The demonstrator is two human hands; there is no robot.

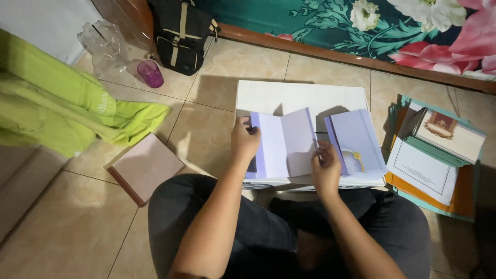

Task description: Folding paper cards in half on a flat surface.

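Observation:
A pale lilac card (283,144), folded open, lies on a small white table (299,95) in front of my crossed legs. My left hand (244,140) grips the card's left edge, thumb on top. My right hand (325,165) pinches the card's right lower edge. Just right of it rests a stack of lilac cards (359,137) with a small gold ornament on top.
A pile of printed cards and orange and teal envelopes (439,155) sits on the tiled floor at the right. A pinkish flat box (144,168) lies at the left, with green cloth (57,106), a purple cup (151,73), a clear bag and a black backpack (181,33) beyond.

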